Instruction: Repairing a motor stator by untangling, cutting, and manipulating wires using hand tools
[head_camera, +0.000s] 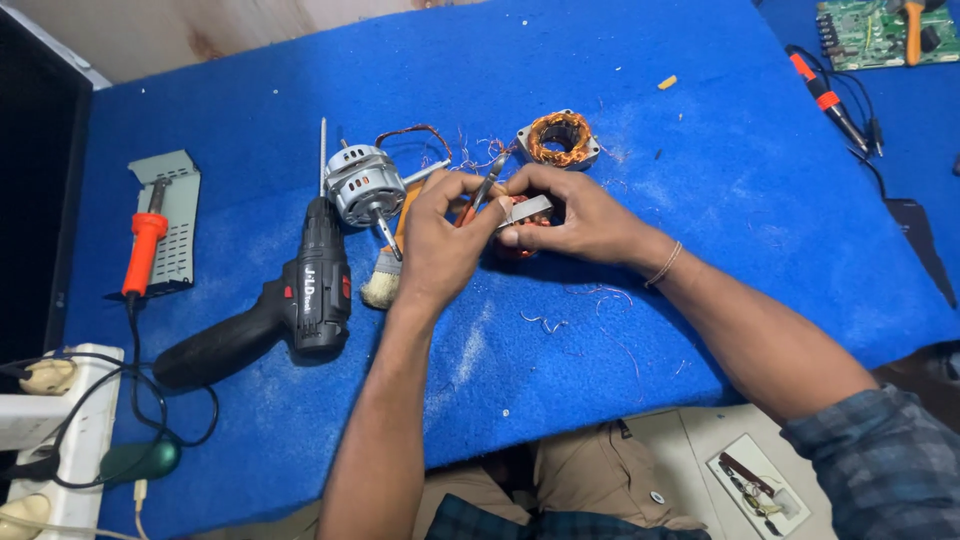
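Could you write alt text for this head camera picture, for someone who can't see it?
Two bare hands, left hand and right hand, grip a small metal part and pliers over a blue cloth. Nearby lie a black cordless drill, small motor and copper-wound stator.

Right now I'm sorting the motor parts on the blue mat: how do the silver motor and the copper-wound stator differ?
The silver motor is closed in a metal casing with a shaft sticking out; the stator is an open ring with bare copper windings. The motor lies beside the black drill, the stator beyond the right hand. Both rest untouched on the mat.
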